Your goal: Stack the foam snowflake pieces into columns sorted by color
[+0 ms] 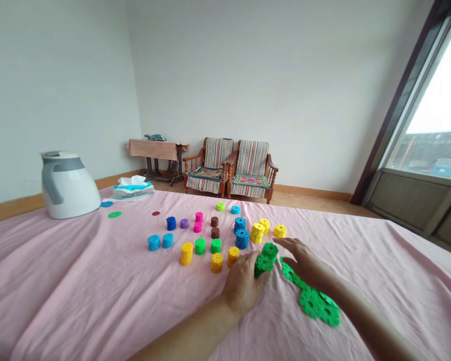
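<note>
My left hand point(244, 283) is closed round the near stack of green snowflake discs point(263, 263), thumb on the near side and fingers on the far left. Just behind it and touching or nearly so stands another green stack point(270, 249). My right hand point(300, 258) is open to the right of the stacks, its fingers stretched out and apart from them. Loose green snowflake discs point(319, 304) lie overlapping on the pink cloth, partly hidden under my right hand and forearm. Yellow stacks point(257, 233) and blue stacks point(242, 238) stand just beyond my hands.
Orange-yellow stacks point(186, 253), light blue stacks point(154, 242) and other small coloured stacks stand across the pink tablecloth point(97, 291). At the far left are a white jug point(75, 188), a tissue box point(133, 188) and stray discs. Two wooden armchairs point(250, 168) stand by the wall.
</note>
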Demonstrator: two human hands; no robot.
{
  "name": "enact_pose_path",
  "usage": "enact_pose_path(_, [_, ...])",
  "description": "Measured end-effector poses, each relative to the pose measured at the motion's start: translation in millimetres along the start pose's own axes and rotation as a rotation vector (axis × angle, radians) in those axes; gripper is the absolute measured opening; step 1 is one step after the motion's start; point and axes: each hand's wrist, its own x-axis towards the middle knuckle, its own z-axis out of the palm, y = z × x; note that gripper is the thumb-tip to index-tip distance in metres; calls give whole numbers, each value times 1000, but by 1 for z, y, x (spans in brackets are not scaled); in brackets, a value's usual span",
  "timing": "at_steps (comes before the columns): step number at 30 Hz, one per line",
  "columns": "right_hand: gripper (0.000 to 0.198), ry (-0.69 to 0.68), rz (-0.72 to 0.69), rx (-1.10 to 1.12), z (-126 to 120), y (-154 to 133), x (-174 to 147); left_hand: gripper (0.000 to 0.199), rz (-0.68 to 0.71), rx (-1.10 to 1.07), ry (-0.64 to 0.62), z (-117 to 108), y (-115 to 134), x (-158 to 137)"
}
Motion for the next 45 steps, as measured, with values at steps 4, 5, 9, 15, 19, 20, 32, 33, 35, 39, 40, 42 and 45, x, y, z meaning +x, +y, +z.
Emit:
enact_pose_path(4, [66, -217, -17, -75, -16, -11, 22, 28, -2, 15, -26, -2, 1, 1])
enact_pose_path(5, [67, -246, 2, -89, -17, -14, 26, 27, -2, 18, -27, -2, 1, 1])
enact_pose_path(9, [59, -256, 92, -136, -15, -20, 37, 28, -2, 13, -33, -2, 0, 0])
enact_pose_path(15, [36, -241, 62, -235, -8, -23, 44, 28, 2, 6, -37, -4, 1, -1])
enact_pose_path(19, [18, -238, 46, -248, -4, -21, 47, 28, -6, 11, -43, -5, 2, -1])
enact_pose_path(20, [15, -237, 43, -248, -3, -20, 48, 28, -12, 12, -46, -5, 3, -1])
enact_pose_path(32, [14, -212, 34, -268, 3, -14, 50, 29, -19, 3, -49, -5, 3, -2])
enact_pose_path(33, [14, -210, 35, -271, 3, -14, 50, 28, -18, 4, -49, -5, 3, -2])
enact_pose_path(35, [13, -209, 38, -276, 3, -13, 51, 30, -24, 9, -51, -5, 3, -2])
enact_pose_path(39, [14, -209, 42, -278, 1, -13, 52, 34, -40, 17, -52, -5, 3, -2])
enact_pose_path(40, [15, -207, 42, -277, 1, -13, 52, 33, -38, 17, -52, -5, 3, -2])
enact_pose_path(42, [15, -205, 42, -274, 0, -14, 52, 33, -33, 14, -49, -5, 3, -2])
enact_pose_path(45, [16, -202, 47, -265, 1, -15, 51, 33, -28, 14, -46, -5, 2, -2])
